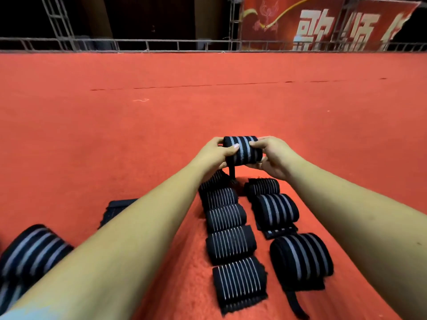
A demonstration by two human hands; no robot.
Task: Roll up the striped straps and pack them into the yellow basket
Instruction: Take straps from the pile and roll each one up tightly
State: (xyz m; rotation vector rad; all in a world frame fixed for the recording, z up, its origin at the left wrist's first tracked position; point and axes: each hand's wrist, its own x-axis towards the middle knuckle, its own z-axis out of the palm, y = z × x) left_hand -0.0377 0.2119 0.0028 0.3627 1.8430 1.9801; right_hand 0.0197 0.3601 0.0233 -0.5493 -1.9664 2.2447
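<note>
Notably, beyond the held rolled strap [243,150], a banner [328,21] bears Chinese characters.

Arms outstretched; left hand [216,151] and right hand [275,156] apparently clasp the rolled strap [243,150] ends.

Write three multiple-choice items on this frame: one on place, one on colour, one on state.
1. Where is the held roll? A) on a chair B) in the air beyond the lying rolls C) on a shelf
2. What colour is the carpet? A) blue B) red C) green
3. What state is the held roll in? A) unrolled flat B) wound, short tail hanging C) tied with string
Key: 1 B, the left hand and right hand grip it above the carpet; 2 B, it is red throughout; 3 B, the tail hangs below the wound part.
</note>
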